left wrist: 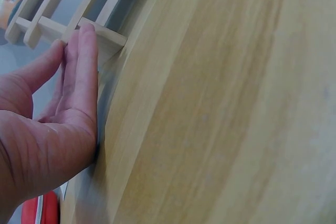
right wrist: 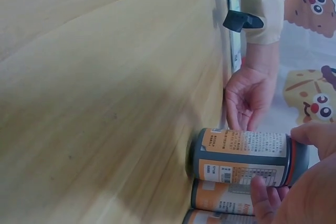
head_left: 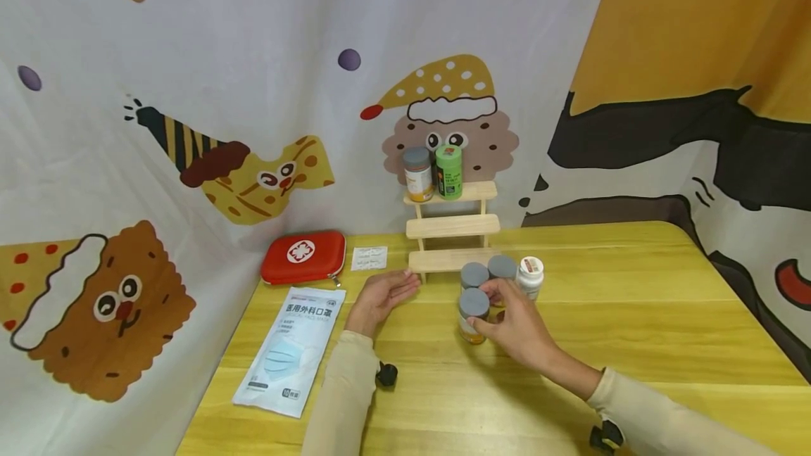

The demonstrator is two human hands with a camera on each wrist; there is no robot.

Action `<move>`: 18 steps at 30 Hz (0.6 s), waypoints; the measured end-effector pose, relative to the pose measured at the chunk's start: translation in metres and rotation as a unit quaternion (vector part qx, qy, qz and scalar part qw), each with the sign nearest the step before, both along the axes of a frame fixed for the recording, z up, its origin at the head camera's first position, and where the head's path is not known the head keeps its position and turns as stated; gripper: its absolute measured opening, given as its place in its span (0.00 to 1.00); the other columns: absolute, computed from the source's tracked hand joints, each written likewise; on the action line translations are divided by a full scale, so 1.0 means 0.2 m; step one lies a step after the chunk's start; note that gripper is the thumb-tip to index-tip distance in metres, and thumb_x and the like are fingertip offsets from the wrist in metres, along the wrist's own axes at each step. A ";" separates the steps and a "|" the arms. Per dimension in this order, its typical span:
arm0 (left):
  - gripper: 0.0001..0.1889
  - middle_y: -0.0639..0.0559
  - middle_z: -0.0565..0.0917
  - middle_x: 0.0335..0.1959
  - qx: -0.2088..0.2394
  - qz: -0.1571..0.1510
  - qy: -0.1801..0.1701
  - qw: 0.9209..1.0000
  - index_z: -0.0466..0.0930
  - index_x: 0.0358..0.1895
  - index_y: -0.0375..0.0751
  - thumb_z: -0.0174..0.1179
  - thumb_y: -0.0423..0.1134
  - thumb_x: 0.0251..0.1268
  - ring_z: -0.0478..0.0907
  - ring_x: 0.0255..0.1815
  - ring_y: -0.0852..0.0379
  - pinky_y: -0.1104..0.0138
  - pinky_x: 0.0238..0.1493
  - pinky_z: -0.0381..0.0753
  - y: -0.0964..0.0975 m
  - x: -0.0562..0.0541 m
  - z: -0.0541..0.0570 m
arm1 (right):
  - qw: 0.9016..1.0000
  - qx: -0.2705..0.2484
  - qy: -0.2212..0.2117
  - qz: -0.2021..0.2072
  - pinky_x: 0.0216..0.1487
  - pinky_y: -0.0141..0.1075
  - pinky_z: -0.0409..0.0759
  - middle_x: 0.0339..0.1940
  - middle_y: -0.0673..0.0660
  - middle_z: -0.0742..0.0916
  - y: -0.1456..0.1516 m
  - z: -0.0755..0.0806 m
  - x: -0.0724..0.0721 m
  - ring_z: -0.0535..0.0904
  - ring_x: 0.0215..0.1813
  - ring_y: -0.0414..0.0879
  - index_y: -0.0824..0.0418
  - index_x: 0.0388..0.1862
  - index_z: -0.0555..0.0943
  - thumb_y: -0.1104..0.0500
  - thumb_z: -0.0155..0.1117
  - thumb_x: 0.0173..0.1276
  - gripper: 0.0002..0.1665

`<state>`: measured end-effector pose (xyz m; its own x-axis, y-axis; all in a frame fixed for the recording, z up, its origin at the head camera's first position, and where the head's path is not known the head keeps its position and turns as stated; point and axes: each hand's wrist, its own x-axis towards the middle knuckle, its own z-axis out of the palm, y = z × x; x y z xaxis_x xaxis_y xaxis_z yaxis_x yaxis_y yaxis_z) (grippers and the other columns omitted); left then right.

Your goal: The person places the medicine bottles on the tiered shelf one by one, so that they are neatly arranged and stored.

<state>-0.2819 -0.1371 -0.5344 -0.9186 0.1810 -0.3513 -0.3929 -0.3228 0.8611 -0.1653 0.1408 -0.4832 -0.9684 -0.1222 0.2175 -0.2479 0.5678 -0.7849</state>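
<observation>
Pinches a grey-capped bottle [head_left: 474,315] with thumb and fingers of the right hand [head_left: 518,329], upright, on or just above the table [head_left: 456,393], near side of the wooden rack [head_left: 453,226]. Has two similar bottles [head_left: 503,266] just beyond, a white bottle [head_left: 531,274] farther right. Extends the left hand [head_left: 378,299] left, fingers straight, holding nothing.

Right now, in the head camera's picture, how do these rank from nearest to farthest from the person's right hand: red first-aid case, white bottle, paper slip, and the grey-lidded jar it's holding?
1. Grey-lidded jar: in the right hand.
2. White bottle: just beyond the hand.
3. Paper slip: left, beyond the left hand.
4. Red first-aid case: farthest left.
</observation>
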 end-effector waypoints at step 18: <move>0.19 0.38 0.91 0.49 0.006 0.002 -0.006 1.000 0.77 0.65 0.23 0.62 0.30 0.77 0.91 0.51 0.47 0.55 0.63 0.90 0.00 -0.01 -0.01 | 0.997 -0.017 0.073 0.016 0.44 0.40 0.89 0.49 0.57 0.84 0.06 0.21 -0.04 0.80 0.46 0.47 0.63 0.60 0.77 0.61 0.78 0.61 0.29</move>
